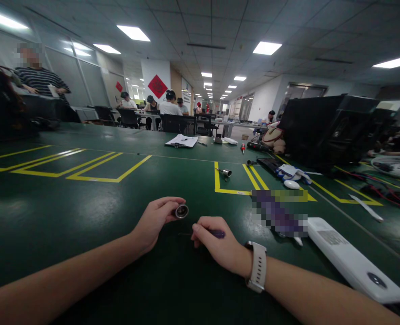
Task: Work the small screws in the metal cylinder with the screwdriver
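My left hand point(157, 221) is closed around a small round metal cup-shaped part point(182, 211), its hollow end turned towards me. I cannot make out what lies deep inside that hollow. In my right hand point(216, 241) is a thin screwdriver point(217, 234) with a dark purple handle. Its narrow shaft points left, below the metal part and apart from it. Both hands are just above the green table point(112, 289). A shiny metal part with a thin stem point(225, 172) lies farther off, inside a yellow tape outline.
A long white device point(352, 262) lies at the right, near my right forearm. A blurred purple item point(277, 214) is beside it. Farther back are a white oval object point(291, 184), a clipboard with papers point(182, 140) and a large black case point(315, 131). Several people sit beyond the table.
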A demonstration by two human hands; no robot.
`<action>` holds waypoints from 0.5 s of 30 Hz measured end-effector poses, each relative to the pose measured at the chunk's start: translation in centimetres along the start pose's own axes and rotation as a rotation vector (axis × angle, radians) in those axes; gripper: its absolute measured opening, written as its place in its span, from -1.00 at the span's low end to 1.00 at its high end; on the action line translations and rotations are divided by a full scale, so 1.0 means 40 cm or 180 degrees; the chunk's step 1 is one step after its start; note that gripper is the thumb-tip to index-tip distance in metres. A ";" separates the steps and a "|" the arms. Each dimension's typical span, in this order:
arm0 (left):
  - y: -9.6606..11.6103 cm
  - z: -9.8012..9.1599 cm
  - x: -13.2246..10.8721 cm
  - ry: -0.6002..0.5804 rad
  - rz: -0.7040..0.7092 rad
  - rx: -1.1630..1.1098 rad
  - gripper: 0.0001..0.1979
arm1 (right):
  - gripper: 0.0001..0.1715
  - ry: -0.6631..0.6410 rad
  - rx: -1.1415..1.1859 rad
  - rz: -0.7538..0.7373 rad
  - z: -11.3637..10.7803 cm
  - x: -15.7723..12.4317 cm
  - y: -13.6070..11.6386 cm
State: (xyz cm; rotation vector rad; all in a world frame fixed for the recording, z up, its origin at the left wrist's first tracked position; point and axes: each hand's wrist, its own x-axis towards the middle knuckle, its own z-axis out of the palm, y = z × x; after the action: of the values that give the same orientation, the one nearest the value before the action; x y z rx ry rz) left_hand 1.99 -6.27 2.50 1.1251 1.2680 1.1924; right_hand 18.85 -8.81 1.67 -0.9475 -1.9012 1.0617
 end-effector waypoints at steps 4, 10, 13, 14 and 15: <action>0.000 -0.002 -0.001 -0.0034 -0.0020 0.0020 -0.76 | -0.61 -0.0062 -0.0392 0.0233 -0.015 0.001 -0.034; 0.005 0.001 -0.004 0.0000 -0.0036 -0.0019 -0.74 | -0.61 0.0159 -0.1102 -0.0576 -0.002 -0.020 -0.031; 0.006 0.002 -0.005 0.0024 -0.0044 -0.0041 -0.75 | -0.66 0.0241 -0.1202 -0.1012 0.007 -0.032 -0.013; 0.007 0.002 -0.006 0.0014 -0.0045 -0.0055 -0.75 | -0.67 0.0257 -0.1204 -0.1096 0.008 -0.035 -0.010; 0.007 0.002 -0.006 0.0000 -0.0046 -0.0070 -0.75 | -0.69 0.0286 -0.1207 -0.1173 0.008 -0.037 -0.008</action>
State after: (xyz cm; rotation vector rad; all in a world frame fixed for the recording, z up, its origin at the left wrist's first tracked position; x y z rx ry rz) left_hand 2.09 -6.48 2.79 1.0982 1.2581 1.1931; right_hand 19.17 -10.30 1.45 -0.7845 -2.1362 0.4459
